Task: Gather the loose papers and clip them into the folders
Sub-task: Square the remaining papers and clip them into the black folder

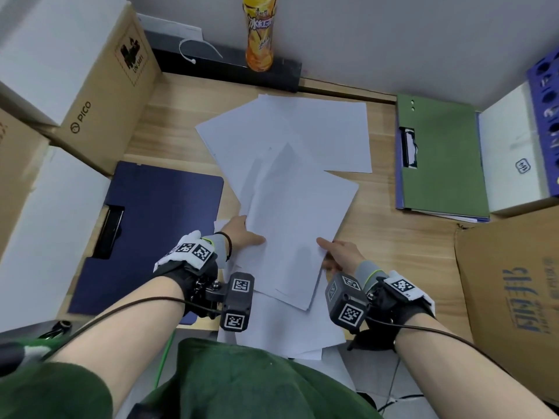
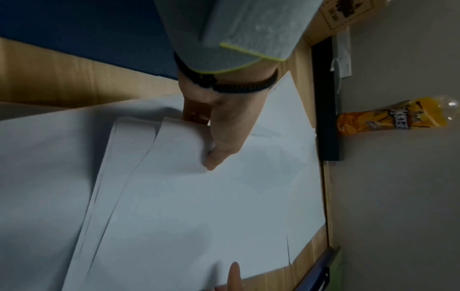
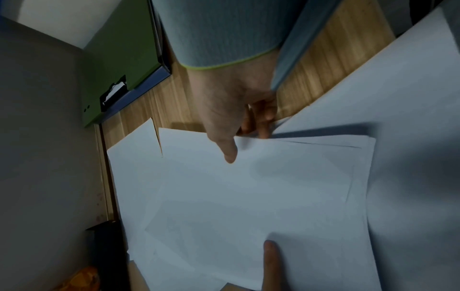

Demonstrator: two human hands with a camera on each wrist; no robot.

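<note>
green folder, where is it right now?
In the head view the green folder lies closed on the desk's right side, beside a white box, right of the loose papers, untouched by either hand.

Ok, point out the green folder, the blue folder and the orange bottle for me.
green folder (image 1: 444,158), head view, middle of its cover.
blue folder (image 1: 163,225), head view, bare cover right of the clip.
orange bottle (image 1: 259,40), head view, its label.

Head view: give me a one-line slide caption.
Both hands, left hand and right hand, grip a sheaf of white papers between the blue folder and green folder.
</note>
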